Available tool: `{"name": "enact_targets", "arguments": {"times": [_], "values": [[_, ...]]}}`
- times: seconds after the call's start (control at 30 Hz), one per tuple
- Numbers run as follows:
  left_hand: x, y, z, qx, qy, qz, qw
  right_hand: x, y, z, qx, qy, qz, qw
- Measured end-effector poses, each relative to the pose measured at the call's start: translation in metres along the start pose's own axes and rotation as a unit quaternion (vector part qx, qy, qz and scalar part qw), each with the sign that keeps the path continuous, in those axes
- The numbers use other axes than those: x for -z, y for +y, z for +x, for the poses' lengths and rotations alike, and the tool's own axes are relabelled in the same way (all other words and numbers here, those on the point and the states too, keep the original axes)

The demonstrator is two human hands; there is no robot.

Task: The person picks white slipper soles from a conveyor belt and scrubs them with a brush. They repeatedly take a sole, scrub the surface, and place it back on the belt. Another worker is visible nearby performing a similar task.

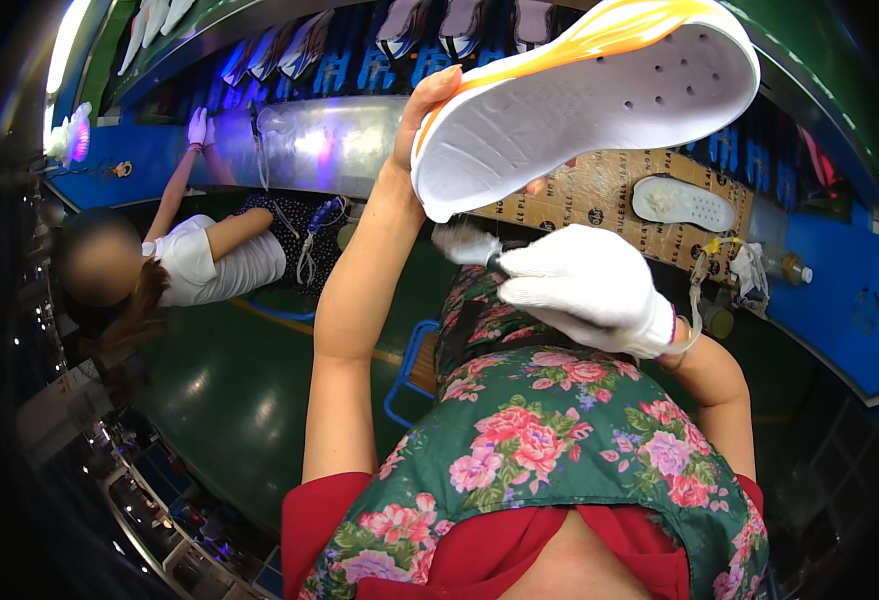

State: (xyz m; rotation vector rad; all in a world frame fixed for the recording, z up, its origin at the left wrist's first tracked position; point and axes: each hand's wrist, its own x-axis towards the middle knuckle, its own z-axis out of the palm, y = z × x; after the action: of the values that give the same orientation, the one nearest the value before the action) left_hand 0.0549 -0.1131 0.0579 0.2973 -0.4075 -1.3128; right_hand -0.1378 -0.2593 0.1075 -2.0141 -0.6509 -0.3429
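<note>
My bare left hand (418,125) grips a white shoe sole (570,125) with an orange and yellow sidewall. The sole is raised and tilted, its hollow inner face with several small holes toward me. Below it, my right hand (590,285) in a white knit glove is closed around a small brush (468,243). The pale bristles point left and look smeared by motion, apart from the sole. The brush handle is mostly hidden by the glove. A second white sole (695,203) lies on the cardboard-covered bench (610,185), with whitish clumps at one end.
Shoe parts and blue holders (380,70) line the rack behind the metal surface (335,150). On the right, a bottle (792,268) and white cloth (750,272) sit by the blue tabletop (850,290). Another person (225,260) works at the left. A blue-framed stool (415,370) stands below.
</note>
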Motion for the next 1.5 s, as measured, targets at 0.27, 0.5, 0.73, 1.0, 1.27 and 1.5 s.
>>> {"name": "enact_targets", "arguments": {"times": [0.27, 0.5, 0.73, 1.0, 1.27, 1.5], "values": [[-0.006, -0.008, 0.011, -0.053, -0.018, -0.026, 0.998, -0.002, 0.009, 0.01, -0.042, 0.111, -0.021, 0.993], [0.009, -0.009, 0.022, -0.1, -0.029, -0.028, 0.994, -0.011, 0.013, 0.005, -0.218, 0.248, 0.149, 0.932], [0.009, -0.013, 0.022, -0.105, 0.007, -0.066, 0.992, -0.009, 0.013, 0.002, -0.234, 0.219, 0.213, 0.923], [-0.008, -0.034, 0.007, -0.123, 0.218, 0.005, 0.968, 0.024, 0.024, 0.007, -0.215, 0.223, 0.134, 0.941], [-0.017, -0.078, -0.01, -0.047, 0.189, -0.074, 0.978, 0.077, 0.08, 0.016, -0.058, 0.285, -0.252, 0.923], [-0.012, -0.069, -0.019, -0.194, 0.358, -0.014, 0.913, 0.014, 0.034, 0.004, -0.045, 0.168, -0.047, 0.984]]}}
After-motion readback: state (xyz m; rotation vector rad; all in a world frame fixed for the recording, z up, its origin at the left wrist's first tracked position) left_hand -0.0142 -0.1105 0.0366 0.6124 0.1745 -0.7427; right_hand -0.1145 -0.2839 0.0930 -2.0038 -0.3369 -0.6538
